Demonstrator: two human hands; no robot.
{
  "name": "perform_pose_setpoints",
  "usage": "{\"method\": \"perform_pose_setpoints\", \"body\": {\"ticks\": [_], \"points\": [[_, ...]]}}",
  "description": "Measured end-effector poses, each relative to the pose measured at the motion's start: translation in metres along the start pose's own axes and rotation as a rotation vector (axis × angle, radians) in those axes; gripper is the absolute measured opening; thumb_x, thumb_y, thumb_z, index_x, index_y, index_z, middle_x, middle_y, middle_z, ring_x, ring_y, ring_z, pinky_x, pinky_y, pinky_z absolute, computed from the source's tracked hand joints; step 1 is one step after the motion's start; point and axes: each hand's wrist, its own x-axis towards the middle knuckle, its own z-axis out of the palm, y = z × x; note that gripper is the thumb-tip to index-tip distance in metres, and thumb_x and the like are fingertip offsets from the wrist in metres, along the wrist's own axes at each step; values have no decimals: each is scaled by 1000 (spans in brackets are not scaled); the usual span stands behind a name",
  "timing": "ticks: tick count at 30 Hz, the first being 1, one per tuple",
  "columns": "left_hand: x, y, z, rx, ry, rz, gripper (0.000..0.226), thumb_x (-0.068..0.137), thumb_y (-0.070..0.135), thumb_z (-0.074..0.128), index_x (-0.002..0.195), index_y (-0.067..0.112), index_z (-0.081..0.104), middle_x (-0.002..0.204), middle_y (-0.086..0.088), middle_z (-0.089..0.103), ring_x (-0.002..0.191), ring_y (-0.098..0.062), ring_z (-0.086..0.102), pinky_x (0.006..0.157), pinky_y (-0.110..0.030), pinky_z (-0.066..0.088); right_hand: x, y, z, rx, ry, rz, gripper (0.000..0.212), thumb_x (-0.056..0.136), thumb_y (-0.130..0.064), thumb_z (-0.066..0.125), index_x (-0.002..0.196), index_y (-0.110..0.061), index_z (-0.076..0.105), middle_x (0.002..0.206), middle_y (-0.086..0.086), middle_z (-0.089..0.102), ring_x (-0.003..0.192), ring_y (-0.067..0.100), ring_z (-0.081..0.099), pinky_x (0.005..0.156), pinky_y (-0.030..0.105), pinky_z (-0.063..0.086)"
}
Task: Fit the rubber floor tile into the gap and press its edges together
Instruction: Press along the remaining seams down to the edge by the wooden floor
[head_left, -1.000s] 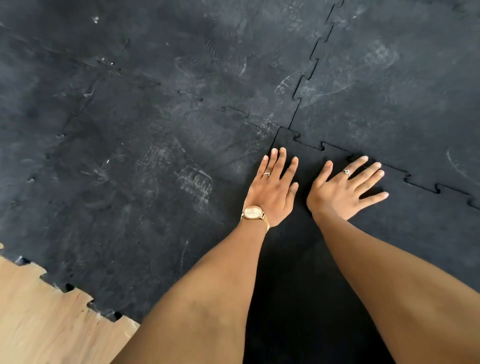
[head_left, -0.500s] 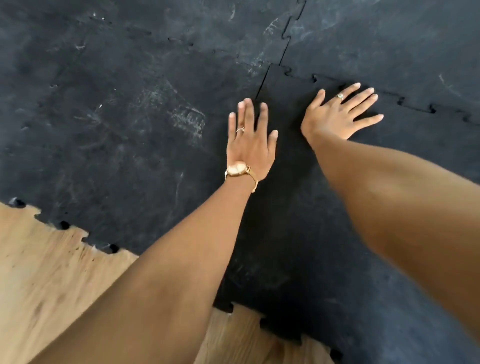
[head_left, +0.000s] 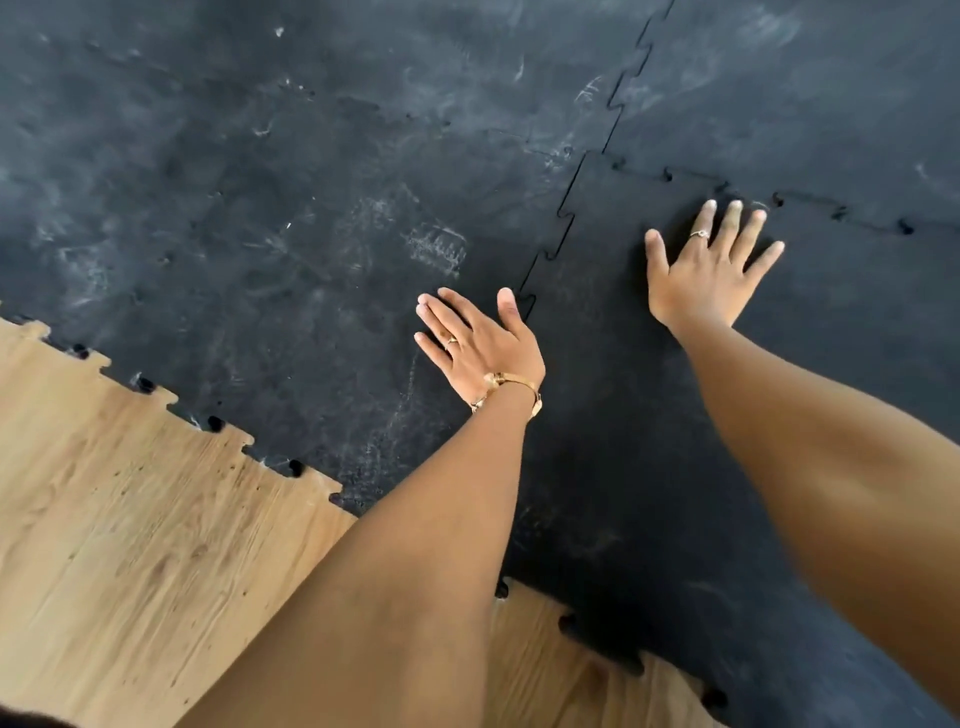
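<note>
A clean black rubber floor tile (head_left: 639, 426) with jigsaw edges lies among scuffed, chalky tiles (head_left: 270, 208). Its left seam (head_left: 550, 244) and far seam (head_left: 810, 208) show as thin toothed lines. My left hand (head_left: 480, 345), wearing a gold watch and a ring, lies flat with fingers spread, mostly on the scuffed tile, its thumb at the left seam. My right hand (head_left: 709, 270), with a ring, is pressed flat on the clean tile, fingertips just short of the far seam. Neither hand holds anything.
Bare light wooden floor (head_left: 130, 519) lies at the lower left and along the bottom, bordered by the tiles' toothed outer edges (head_left: 213, 423). More scuffed rubber tiles (head_left: 805, 93) cover the far side and the right.
My left hand has slid back along the left seam toward me and turned its fingers leftward. My right hand stays flat near the far seam. The view has shifted, showing more wooden floor.
</note>
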Motion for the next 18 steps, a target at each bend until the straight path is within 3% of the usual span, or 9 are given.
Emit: {"method": "perform_pose_setpoints", "body": {"ticks": [2,5,7,9,11,18], "points": [[5,-2,-3,-30,45,-27,72,99,54,15,152,5,9,160,-13,7,147,-25,3,119,-41,0,-4,0,-3,5,-13,12,80,95,-63,16,155,-10,14,163,12,7,150,32,-2,117,60,-4],[14,-12,-10,130,168,88,67,98,53,25,148,8,25,146,-13,28,131,-32,30,109,-44,20,0,-4,-5,8,-9,18,79,96,-61,18,155,-9,14,163,14,8,150,33,-1,117,61,-3],[15,-15,-9,195,187,168,69,98,55,23,150,10,20,153,-16,21,140,-35,22,114,-47,15,0,-3,-4,2,-6,21,79,95,-61,19,155,-9,15,162,14,10,150,33,-1,116,61,-4],[18,-14,-5,275,167,254,74,96,59,14,153,13,9,160,-18,1,147,-35,0,119,-50,-1,1,-3,-2,6,1,30,79,95,-61,19,154,-9,16,162,15,11,150,34,0,116,61,-3],[21,-14,-4,308,127,242,79,93,65,8,153,14,0,160,-17,-10,147,-32,-11,118,-52,-6,1,-4,-1,5,5,28,79,95,-62,19,154,-10,16,162,14,11,150,33,1,117,61,-3],[25,-17,0,343,103,238,81,91,68,2,153,17,0,159,-20,-7,147,-36,-7,112,-66,-1,2,-4,-1,18,20,35,78,95,-62,20,154,-10,17,162,14,13,150,33,2,117,60,-2]]}}
